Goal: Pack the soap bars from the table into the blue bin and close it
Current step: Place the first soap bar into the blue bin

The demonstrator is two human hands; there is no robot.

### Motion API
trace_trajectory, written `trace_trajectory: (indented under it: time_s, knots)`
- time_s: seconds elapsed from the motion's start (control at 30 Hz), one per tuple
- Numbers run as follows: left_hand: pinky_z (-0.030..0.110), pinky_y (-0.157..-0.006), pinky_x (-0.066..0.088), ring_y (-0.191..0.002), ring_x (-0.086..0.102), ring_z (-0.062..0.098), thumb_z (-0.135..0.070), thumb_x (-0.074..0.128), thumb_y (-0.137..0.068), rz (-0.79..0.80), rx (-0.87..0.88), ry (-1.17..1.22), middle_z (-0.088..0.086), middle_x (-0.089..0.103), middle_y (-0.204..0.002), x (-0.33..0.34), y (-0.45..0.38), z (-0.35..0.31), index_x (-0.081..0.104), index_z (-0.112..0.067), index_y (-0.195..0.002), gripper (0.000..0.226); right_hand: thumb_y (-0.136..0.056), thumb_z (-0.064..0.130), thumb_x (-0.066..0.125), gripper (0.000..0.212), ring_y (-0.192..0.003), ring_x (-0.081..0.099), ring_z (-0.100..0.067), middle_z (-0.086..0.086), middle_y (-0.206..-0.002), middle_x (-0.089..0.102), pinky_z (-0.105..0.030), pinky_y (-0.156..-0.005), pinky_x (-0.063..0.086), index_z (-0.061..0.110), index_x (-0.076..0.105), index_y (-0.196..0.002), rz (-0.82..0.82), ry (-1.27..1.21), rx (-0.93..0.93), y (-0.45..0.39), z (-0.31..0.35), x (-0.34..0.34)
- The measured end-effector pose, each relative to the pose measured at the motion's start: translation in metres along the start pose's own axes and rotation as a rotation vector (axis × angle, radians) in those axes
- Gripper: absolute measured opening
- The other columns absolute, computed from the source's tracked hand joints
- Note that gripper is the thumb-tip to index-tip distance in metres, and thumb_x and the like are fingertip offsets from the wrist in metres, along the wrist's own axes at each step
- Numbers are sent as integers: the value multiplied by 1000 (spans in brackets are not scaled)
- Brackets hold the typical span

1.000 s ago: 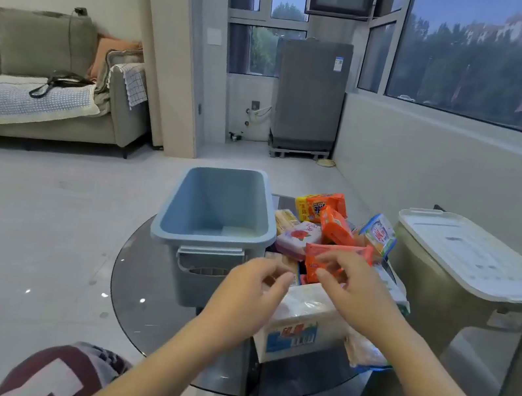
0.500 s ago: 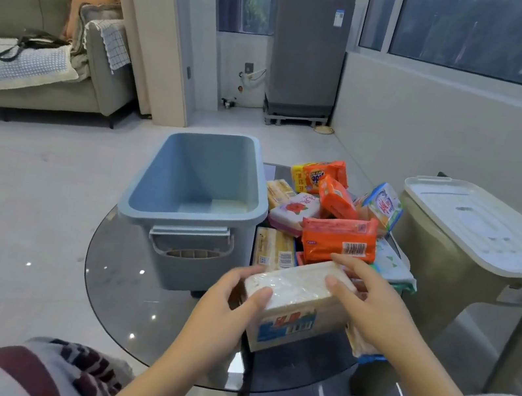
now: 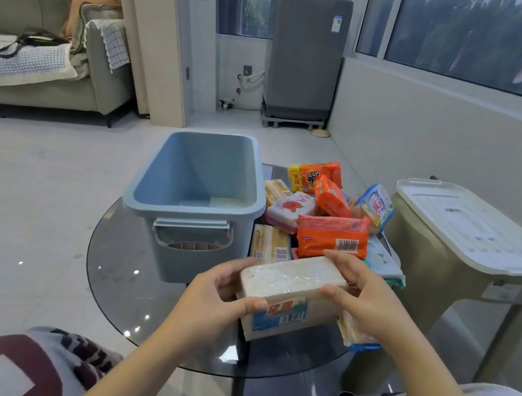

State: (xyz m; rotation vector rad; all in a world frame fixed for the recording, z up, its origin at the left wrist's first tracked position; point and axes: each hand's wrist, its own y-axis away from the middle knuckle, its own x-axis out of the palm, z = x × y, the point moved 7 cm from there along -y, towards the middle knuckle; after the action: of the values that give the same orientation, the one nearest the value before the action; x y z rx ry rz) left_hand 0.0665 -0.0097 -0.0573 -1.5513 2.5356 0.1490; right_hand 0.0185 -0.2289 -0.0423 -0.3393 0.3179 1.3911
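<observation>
An open blue bin (image 3: 193, 210) stands on the left part of a round glass table (image 3: 121, 278), with little visible inside. To its right lies a pile of wrapped soap bars: an orange one (image 3: 332, 235), a pink-and-white one (image 3: 290, 208), a yellow one (image 3: 270, 247) and several more behind. At the table's near edge a large white soap pack (image 3: 292, 293) is held between my left hand (image 3: 218, 301) and my right hand (image 3: 364, 294), one on each end.
A beige stool carries a white lid (image 3: 475, 227) just right of the table. A grey covered appliance (image 3: 305, 56) stands by the far window. A sofa (image 3: 37, 39) sits at far left across bare floor. My knees are below the table edge.
Both hands came off the soap pile and closed on the ends of the white soap pack. The pack has tilted slightly toward me. The camera has shifted.
</observation>
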Motion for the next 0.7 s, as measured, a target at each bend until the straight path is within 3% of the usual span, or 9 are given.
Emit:
trace_trajectory:
  time_s: [0.1, 0.27, 0.33, 0.43, 0.53, 0.63, 0.7]
  knots:
    - [15, -75, 54, -100, 65, -6, -18, 81, -68, -46, 19, -4, -26, 69, -101, -4, 4, -5, 60, -41, -106, 49, -77, 24, 70, 46, -104, 54, 3, 21, -114, 58, -17, -82, 46, 41, 51, -116, -35, -41, -5, 2, 3, 0]
    - [27, -78, 59, -98, 68, 3, -44, 79, -51, -77, 66, 51, -13, 73, -105, -14, 15, -27, 64, -27, -118, 71, -65, 38, 72, 43, -96, 58, -1, 23, -106, 62, -18, -66, 52, 46, 56, -104, -58, -148, -9, 6, 21, -5]
    - [30, -75, 60, -94, 71, 9, -44, 79, -51, -89, 90, 67, -9, 76, -99, -18, 20, -38, 66, -27, -113, 65, -59, 43, 70, 43, -91, 61, -2, 23, -101, 62, -15, -61, 53, 43, 58, -101, -66, -209, -37, 9, 33, -7]
    - [30, -72, 60, -88, 72, 12, -44, 79, -48, -108, 139, 80, -8, 77, -91, -21, 27, -60, 69, -33, -100, 54, -56, 49, 68, 51, -97, 60, -10, 16, -104, 61, -24, -69, 56, 36, 61, -105, -90, -286, -80, 9, 51, -9]
    - [31, -69, 61, -85, 73, 11, -50, 79, -43, -130, 194, 77, -9, 77, -88, -24, 34, -87, 70, -34, -96, 56, -54, 53, 69, 59, -98, 59, -17, 9, -109, 60, -26, -67, 56, 31, 63, -109, -120, -430, -114, 8, 68, -13]
    - [34, -68, 62, -83, 73, 12, -53, 77, -45, -161, 260, 33, -10, 77, -87, -32, 36, -118, 70, -36, -95, 54, -42, 66, 77, 74, -90, 65, -13, 6, -106, 66, -26, -63, 55, 33, 65, -107, -123, -522, -175, 3, 92, -20]
    - [34, -65, 62, -83, 73, 12, -56, 76, -46, -169, 305, -14, -12, 77, -88, -39, 31, -141, 69, -39, -94, 52, -35, 65, 80, 74, -83, 67, -12, 5, -100, 68, -26, -57, 54, 34, 68, -101, -127, -587, -211, -5, 108, -25]
